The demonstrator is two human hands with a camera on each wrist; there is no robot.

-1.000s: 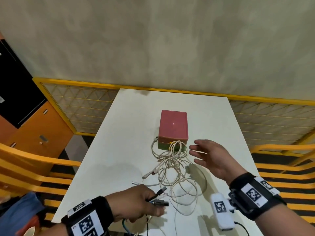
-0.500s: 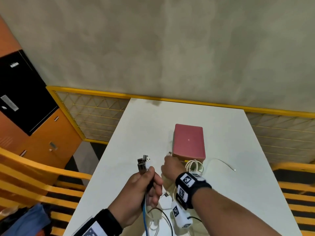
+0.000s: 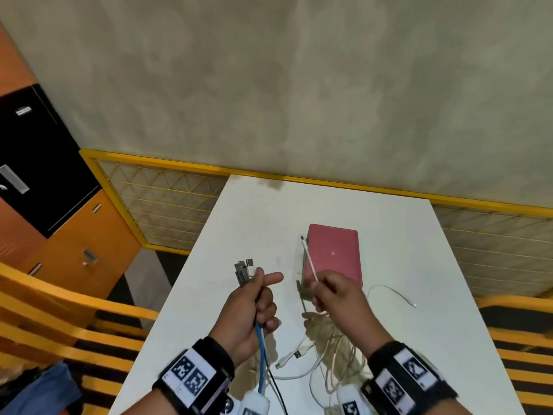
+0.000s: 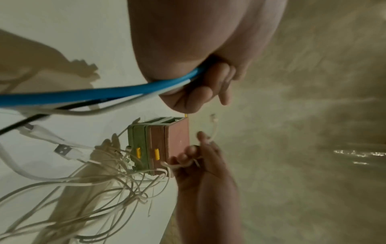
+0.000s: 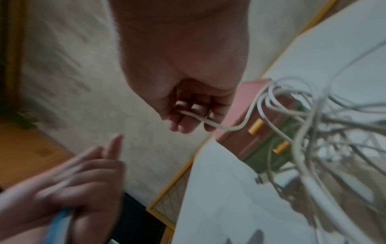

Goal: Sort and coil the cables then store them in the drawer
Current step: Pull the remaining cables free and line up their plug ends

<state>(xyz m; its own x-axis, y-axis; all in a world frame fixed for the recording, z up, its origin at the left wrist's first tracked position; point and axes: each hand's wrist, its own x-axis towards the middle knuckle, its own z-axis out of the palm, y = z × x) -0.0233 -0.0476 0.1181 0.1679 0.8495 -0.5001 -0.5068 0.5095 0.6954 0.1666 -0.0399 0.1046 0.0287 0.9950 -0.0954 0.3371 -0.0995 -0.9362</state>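
Right hand (image 3: 335,298) now raised, white cable (image 3: 311,265) lifted

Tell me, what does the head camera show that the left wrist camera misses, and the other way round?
Only the head view shows the metal plugs sticking up from the left hand, the orange cabinet and the yellow railing. Only the left wrist view shows the drawer box's front, with its two yellow handles and its green lower part. Both show the pink drawer box, the blue cable gripped by the left hand, the right hand pinching a thin white cable, and the tangle of white cables on the white table.
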